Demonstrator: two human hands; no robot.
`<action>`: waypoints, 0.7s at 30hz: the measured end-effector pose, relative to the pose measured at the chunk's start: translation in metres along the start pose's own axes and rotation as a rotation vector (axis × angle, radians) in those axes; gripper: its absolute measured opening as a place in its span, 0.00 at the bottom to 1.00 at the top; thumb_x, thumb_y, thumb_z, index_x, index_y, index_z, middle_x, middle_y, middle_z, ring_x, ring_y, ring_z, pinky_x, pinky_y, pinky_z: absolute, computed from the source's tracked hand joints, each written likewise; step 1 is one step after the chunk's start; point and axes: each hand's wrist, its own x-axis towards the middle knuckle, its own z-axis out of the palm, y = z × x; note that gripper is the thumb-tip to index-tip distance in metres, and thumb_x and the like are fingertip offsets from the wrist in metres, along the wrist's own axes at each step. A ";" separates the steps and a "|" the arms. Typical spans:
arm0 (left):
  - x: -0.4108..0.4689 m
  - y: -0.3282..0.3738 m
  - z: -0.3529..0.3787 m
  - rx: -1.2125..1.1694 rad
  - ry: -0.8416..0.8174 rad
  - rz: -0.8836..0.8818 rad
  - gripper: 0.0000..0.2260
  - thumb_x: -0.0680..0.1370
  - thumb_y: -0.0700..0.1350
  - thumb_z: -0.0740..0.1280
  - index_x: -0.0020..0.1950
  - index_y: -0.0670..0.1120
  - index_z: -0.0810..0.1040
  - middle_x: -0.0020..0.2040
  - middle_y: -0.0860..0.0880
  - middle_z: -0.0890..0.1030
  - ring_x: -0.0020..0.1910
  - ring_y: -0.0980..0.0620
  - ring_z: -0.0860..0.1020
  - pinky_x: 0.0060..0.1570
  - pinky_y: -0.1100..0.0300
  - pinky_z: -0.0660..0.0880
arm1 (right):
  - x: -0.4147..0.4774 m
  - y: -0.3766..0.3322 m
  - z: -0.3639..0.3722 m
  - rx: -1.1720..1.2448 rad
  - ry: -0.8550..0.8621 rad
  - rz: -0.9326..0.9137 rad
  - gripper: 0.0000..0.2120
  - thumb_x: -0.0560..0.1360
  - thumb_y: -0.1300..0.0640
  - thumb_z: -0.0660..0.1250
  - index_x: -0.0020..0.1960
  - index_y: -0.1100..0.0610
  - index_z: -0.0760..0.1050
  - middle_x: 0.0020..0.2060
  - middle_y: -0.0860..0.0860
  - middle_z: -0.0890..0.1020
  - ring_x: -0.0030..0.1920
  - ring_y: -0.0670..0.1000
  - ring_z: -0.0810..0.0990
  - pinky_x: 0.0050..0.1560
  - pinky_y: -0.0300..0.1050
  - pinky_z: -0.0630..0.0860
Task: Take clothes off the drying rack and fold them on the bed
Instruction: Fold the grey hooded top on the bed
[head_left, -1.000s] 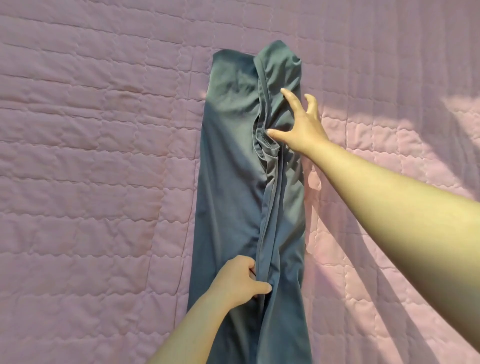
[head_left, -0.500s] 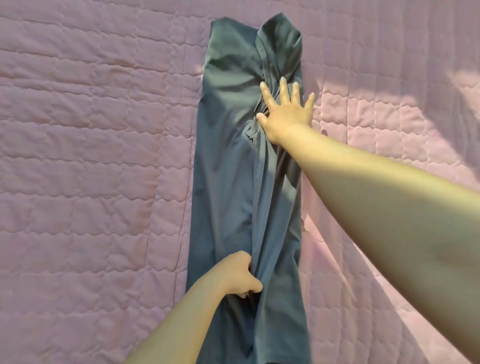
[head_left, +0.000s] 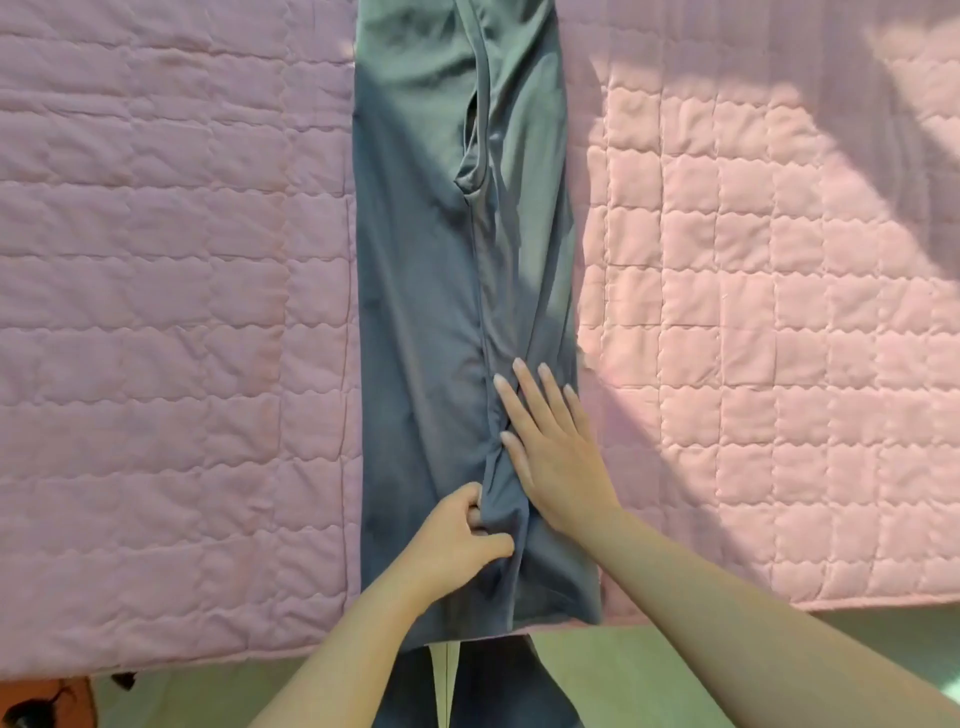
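A quilted pink bedspread (head_left: 156, 260) fills nearly everything in front of me, with a bright patch of sun (head_left: 727, 260) on its right half and a strip of pale green floor (head_left: 649, 654) showing below its near edge. My left hand (head_left: 457, 540) is curled, thumb and fingers pinching a bunch of cloth at the inner edge of the folded-over panel (head_left: 524, 291). I take that as an anchor, so the layer cannot slide while I work on it. My right hand (head_left: 556, 452) lies just beside it and a little farther from me, flat and spread, fingers straight, palm pressing down on that panel. The cloth between the two hands is puckered, so I judge I am smoothing the fold against the left hand's hold. Both hands rest on the grey-blue garment (head_left: 415, 286), near its closest end and right of its middle line. It lies as a long narrow strip running straight away from me, its near hem at the bed's edge and its far end out of view past the top. Well beyond my fingertips an armhole opening (head_left: 470, 150) gapes along the fold. I think the lengthwise fold is almost done and the crosswise folds are not yet begun. An orange and black object (head_left: 52, 701) sits on the floor at the lower left, too cropped to name.
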 end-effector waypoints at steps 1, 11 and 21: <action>-0.004 -0.005 0.004 -0.022 0.036 0.003 0.12 0.71 0.37 0.69 0.53 0.41 0.73 0.46 0.40 0.82 0.44 0.48 0.81 0.53 0.46 0.78 | -0.021 -0.003 0.003 0.042 0.002 0.010 0.26 0.82 0.49 0.50 0.79 0.51 0.52 0.78 0.50 0.53 0.78 0.53 0.52 0.75 0.52 0.53; -0.029 -0.037 0.028 0.088 0.206 0.001 0.04 0.79 0.40 0.64 0.49 0.47 0.78 0.44 0.49 0.85 0.46 0.50 0.83 0.54 0.47 0.78 | -0.158 -0.007 0.018 0.386 -0.147 0.171 0.33 0.66 0.40 0.74 0.67 0.48 0.68 0.72 0.45 0.63 0.71 0.47 0.63 0.70 0.44 0.64; -0.041 -0.040 0.033 0.286 0.303 0.004 0.10 0.73 0.40 0.71 0.51 0.51 0.77 0.44 0.54 0.81 0.42 0.56 0.80 0.46 0.60 0.77 | -0.160 -0.010 0.020 0.396 0.118 0.222 0.08 0.72 0.65 0.69 0.49 0.56 0.79 0.47 0.48 0.79 0.50 0.50 0.74 0.51 0.41 0.71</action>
